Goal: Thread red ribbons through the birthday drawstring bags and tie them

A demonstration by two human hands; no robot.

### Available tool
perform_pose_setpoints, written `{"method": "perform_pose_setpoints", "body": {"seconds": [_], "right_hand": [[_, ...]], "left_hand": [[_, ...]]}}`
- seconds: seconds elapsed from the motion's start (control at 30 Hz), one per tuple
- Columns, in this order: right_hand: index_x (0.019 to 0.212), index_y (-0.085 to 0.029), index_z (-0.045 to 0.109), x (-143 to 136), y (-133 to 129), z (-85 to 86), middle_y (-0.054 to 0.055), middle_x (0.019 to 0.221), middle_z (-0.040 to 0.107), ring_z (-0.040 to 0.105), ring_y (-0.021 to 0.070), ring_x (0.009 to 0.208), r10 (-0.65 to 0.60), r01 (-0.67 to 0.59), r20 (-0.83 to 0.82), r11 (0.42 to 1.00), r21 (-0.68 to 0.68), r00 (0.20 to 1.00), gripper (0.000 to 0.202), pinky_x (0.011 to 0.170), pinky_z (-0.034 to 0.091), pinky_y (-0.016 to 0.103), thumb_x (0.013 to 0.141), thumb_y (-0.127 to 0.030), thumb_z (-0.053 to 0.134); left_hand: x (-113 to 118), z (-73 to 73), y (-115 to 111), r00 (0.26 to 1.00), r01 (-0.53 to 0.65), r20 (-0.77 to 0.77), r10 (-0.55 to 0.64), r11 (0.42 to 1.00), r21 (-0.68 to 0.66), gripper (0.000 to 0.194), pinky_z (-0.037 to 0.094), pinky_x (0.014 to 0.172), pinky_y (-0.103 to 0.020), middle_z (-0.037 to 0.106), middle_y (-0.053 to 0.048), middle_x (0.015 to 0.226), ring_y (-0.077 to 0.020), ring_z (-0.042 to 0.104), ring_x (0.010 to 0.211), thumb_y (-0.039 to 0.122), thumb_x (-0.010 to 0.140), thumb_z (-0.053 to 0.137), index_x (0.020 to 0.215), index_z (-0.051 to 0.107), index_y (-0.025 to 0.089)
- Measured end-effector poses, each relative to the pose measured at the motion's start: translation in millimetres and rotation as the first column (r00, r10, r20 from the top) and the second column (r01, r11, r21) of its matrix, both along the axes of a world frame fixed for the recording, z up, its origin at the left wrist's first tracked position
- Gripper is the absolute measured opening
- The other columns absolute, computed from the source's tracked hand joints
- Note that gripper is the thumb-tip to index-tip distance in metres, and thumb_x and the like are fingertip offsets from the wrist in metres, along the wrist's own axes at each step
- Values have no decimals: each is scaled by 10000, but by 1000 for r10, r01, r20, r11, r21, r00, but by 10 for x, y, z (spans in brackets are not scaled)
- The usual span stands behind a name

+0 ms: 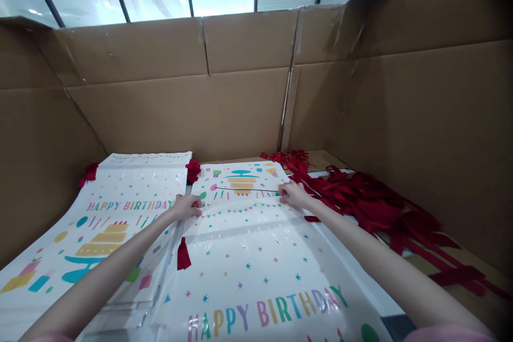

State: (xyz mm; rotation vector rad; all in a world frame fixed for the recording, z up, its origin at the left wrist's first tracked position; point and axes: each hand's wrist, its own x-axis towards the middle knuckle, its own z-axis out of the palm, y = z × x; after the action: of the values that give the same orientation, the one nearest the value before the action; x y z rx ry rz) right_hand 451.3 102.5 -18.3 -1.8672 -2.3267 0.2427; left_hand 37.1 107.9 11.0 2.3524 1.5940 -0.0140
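A glossy white birthday sheet [248, 254], printed with coloured stars and HAPPY BIRTHDAY, lies in front of me, its far part folded over. At the fold's left edge, my left hand [187, 206] is closed, fingertips on the sheet. My right hand [294, 194] is closed at the opposite edge. A thin dark cord or rod [248, 189] runs left from its fingers across the printed cake; which of the two it is I cannot tell. One short red ribbon [183, 255] sticks out at the sheet's left, another red ribbon [312, 219] below my right hand.
More birthday sheets [132, 187] are stacked at the left, with a red ribbon bunch [193, 171] at their far corner. Loose red ribbons [368, 200] spread over the right side. Tall cardboard walls [180, 112] enclose the far side and both flanks.
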Motion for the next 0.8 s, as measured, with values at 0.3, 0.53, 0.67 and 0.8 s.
{"method": "perform_pose_setpoints", "body": {"seconds": [0.3, 0.53, 0.67, 0.8], "right_hand": [[735, -193, 569, 43, -531, 533, 45, 811, 634, 526, 223, 885, 162, -153, -11, 948, 278, 987, 125, 840, 307, 396, 816, -220, 478], [736, -198, 560, 17, -1234, 927, 63, 891, 627, 532, 205, 917, 350, -326, 82, 729, 602, 933, 201, 803, 367, 358, 880, -168, 423], [726, -202, 524, -113, -1639, 1040, 47, 811, 614, 524, 177, 828, 404, -417, 176, 651, 634, 898, 246, 750, 375, 336, 904, -132, 368], [757, -209, 518, -223, -1947, 1101, 37, 800, 625, 531, 158, 766, 454, -487, 217, 645, 589, 864, 262, 750, 384, 323, 917, -131, 326]], "left_hand": [[-144, 382, -495, 976, 113, 123, -180, 900, 421, 122, 196, 1018, -432, 636, 14, 810, -162, 562, 835, 199, 826, 454, 771, 562, 209], [-372, 542, -1107, 862, 323, -41, -505, 486, 812, 202, 393, 821, -365, 580, -31, 816, -156, 491, 776, 84, 878, 418, 758, 527, 205], [-493, 565, -1402, 796, 397, -116, -594, 369, 840, 184, 426, 749, -331, 583, -41, 845, -162, 490, 800, 46, 860, 463, 763, 494, 199], [-594, 594, -1654, 779, 438, -138, -612, 373, 818, 175, 432, 721, -311, 594, -59, 877, -165, 498, 809, 33, 862, 459, 802, 514, 188]]}}
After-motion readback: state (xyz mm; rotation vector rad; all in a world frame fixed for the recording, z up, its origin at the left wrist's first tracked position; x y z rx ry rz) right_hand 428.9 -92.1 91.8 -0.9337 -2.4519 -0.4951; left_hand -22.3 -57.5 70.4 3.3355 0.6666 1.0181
